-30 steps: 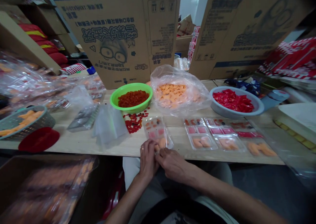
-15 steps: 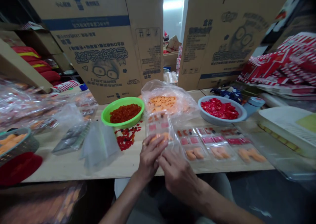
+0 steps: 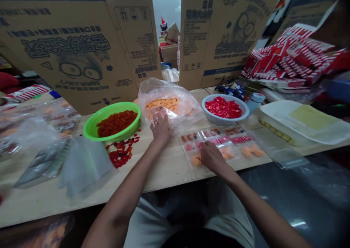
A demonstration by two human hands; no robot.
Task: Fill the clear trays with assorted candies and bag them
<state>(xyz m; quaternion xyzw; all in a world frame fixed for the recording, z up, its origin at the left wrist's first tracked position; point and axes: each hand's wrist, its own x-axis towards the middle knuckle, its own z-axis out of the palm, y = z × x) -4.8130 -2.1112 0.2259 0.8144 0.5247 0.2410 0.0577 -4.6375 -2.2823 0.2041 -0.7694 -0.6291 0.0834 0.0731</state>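
Note:
My left hand reaches forward with its fingers spread over a clear plastic packet. That packet lies against a clear bag of orange pieces. Closed at the fingertips, my right hand is at the right edge of the leftmost clear compartment tray. The tray has reddish-brown bits at the top, pink packets in the middle and orange pieces at the bottom. More trays with similar contents lie to its right, one partly hidden by my right hand.
A green bowl of reddish-brown pieces stands left, with loose red bits beside it and clear bags farther left. At right are a blue-grey bowl of red packets and a white tray. Cardboard boxes stand behind.
My hands have parted from the packet they both held. My left hand has moved forward to the orange pieces' bag, my right hand over to the trays. The view has swung right.

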